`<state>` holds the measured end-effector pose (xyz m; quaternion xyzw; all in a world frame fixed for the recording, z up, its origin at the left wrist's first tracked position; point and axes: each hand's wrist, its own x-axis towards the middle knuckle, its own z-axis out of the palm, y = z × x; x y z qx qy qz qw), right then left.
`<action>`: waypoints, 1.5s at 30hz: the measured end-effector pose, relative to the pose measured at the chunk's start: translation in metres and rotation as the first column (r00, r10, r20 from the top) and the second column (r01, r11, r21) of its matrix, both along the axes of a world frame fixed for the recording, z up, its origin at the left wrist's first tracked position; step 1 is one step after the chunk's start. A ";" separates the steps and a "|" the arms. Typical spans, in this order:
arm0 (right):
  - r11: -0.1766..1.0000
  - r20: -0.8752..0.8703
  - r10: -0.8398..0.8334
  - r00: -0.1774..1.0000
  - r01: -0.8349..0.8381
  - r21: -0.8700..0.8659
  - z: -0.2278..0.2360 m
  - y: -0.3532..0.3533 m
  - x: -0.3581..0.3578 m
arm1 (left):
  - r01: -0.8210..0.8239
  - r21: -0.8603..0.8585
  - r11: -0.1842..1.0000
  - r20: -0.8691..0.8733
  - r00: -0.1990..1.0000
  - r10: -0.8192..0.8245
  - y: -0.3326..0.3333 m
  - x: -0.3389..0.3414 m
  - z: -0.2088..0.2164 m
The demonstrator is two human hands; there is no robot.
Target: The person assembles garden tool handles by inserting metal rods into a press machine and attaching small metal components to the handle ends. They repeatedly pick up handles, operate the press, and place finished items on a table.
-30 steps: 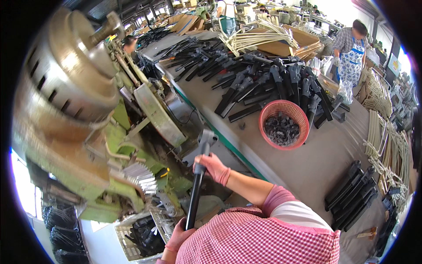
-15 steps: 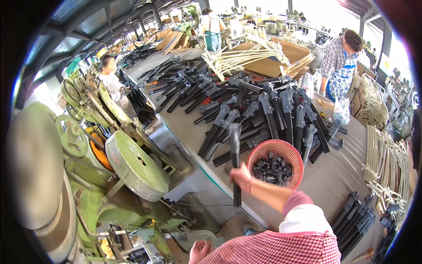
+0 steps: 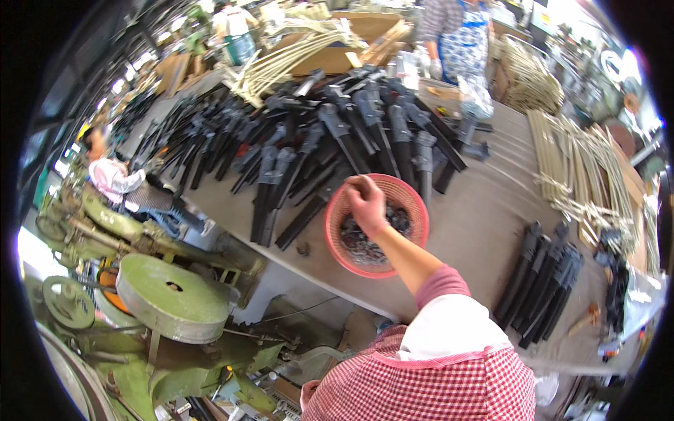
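A round pink-red plastic basket (image 3: 420, 210) stands on the table, holding many small dark parts. My right hand (image 3: 366, 202) reaches across it with curled fingers closed at its far-left rim; the fingertips are partly hidden. Beyond the basket lies a big heap of black tubes (image 3: 365, 112) with grey jointed heads. One black tube (image 3: 302, 226) lies just left of the basket. Only a sliver of my left hand (image 3: 309, 388) shows beside the red checked apron, its fingers hidden.
Green machinery with a round flywheel (image 3: 172, 295) stands left of the table edge. More black tubes (image 3: 540, 284) lie at the right, near bundles of cream rods (image 3: 583, 165). Co-workers stand by the far side, one in a blue floral apron (image 3: 463, 45), and another sits at left (image 3: 116, 175).
My right hand has let go of the black tube it held upright and moved onto the basket. The view has swung right and downward. Less of my left hand shows.
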<state>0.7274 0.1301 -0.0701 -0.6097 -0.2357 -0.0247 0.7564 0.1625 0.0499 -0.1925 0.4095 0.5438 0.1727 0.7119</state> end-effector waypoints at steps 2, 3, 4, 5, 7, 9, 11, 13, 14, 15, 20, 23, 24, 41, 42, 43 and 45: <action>0.988 -0.243 -0.121 0.962 0.093 -0.124 -0.022 -0.100 0.016 | 0.266 0.075 0.961 -0.350 0.910 -0.224 0.012 0.005 0.013; 0.901 -0.208 -0.359 0.910 0.280 -0.330 -0.030 -0.149 0.028 | 0.370 0.101 0.924 -0.417 0.858 -0.298 0.016 0.009 0.019; 0.770 -0.117 -0.545 0.830 0.440 -0.461 -0.040 -0.197 0.036 | 0.447 0.119 0.887 -0.424 0.831 -0.362 0.022 0.013 0.024; 0.442 0.069 -0.716 0.695 0.527 -0.726 -0.051 -0.246 0.038 | 0.522 0.123 0.844 -0.435 0.793 -0.427 0.027 0.020 0.029; -0.036 0.268 -0.802 0.533 0.405 -0.913 -0.073 -0.341 0.022 | 0.649 0.122 0.751 -0.456 0.708 -0.539 0.032 0.036 0.039; -0.168 0.315 -0.800 0.510 0.313 -0.935 -0.094 -0.407 -0.009 | 0.745 0.124 0.656 -0.478 0.624 -0.618 0.032 0.053 0.055; -0.112 0.162 -0.854 0.495 0.130 -0.985 -0.113 -0.436 -0.040 | 0.810 0.121 0.574 -0.497 0.549 -0.671 0.031 0.068 0.074; -0.136 0.119 -0.828 0.548 0.008 -0.991 -0.125 -0.443 -0.058 | 0.834 0.130 0.536 -0.504 0.521 -0.689 0.026 0.078 0.090; -0.148 0.170 -0.821 0.545 0.085 -0.985 -0.129 -0.441 -0.063 | 0.837 0.133 0.531 -0.506 0.518 -0.690 0.024 0.082 0.096; -0.176 0.187 -0.831 0.523 0.072 -0.982 -0.132 -0.439 -0.062 | 0.826 0.165 0.539 -0.468 0.547 -0.695 0.022 0.087 0.100; 0.039 0.025 -0.845 0.534 0.109 -0.993 -0.144 -0.431 -0.056 | 0.843 0.216 0.493 -0.465 0.533 -0.707 0.018 0.102 0.114; 0.197 -0.010 -0.846 0.533 0.294 -0.935 -0.153 -0.415 -0.071 | 0.823 0.281 0.494 -0.431 0.568 -0.701 0.018 0.105 0.120; 0.411 -0.196 -0.830 0.522 0.336 -0.848 -0.154 -0.404 -0.078 | 0.813 0.262 0.521 -0.428 0.581 -0.692 0.018 0.106 0.123; 0.344 -0.463 0.812 0.355 -0.932 -0.112 -0.052 -0.071 -0.223 | -0.360 -0.119 0.925 0.392 0.840 0.377 0.166 0.215 0.180; 0.402 -0.428 0.770 0.474 -0.880 -0.252 -0.062 -0.037 -0.200 | -0.337 -0.252 0.907 0.376 0.830 0.413 0.173 0.194 0.183; 0.462 -0.218 0.718 0.661 -0.687 -0.561 -0.074 -0.002 -0.178 | -0.284 -0.240 0.928 0.417 0.833 0.363 0.169 0.179 0.179; 0.329 -0.007 0.604 0.797 -0.257 -0.909 -0.099 0.061 -0.140 | -0.334 -0.252 0.908 0.370 0.834 0.410 0.152 0.156 0.167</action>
